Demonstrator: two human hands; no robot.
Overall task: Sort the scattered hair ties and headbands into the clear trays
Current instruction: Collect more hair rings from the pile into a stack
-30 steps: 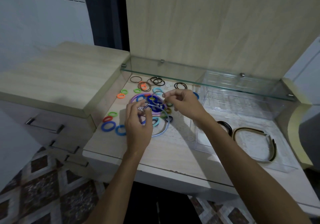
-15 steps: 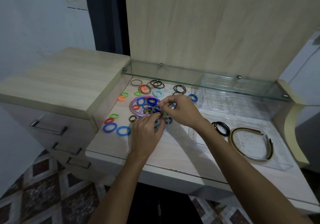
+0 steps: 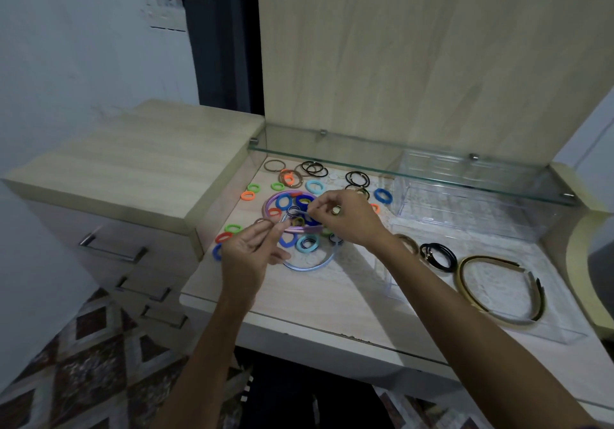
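A: Ties (image 3: 300, 209): where?
B: Scattered on the desk (image 3: 332, 292), left of 2 trays (image 3: 392, 290).
A: Hands?
B: Left hand (image 3: 247, 256) and right hand (image 3: 345, 217) each pinch 1 end of a thin band (image 3: 294, 213).

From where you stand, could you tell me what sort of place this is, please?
Probably a dressing table in a home: a wooden vanity top under a glass shelf, a drawer unit beside it, and patterned floor tiles.

No readable text from my feed, no labels, brands or numbers on the wooden desk (image 3: 332, 299), clear trays (image 3: 471, 209) unmarked as far as I see
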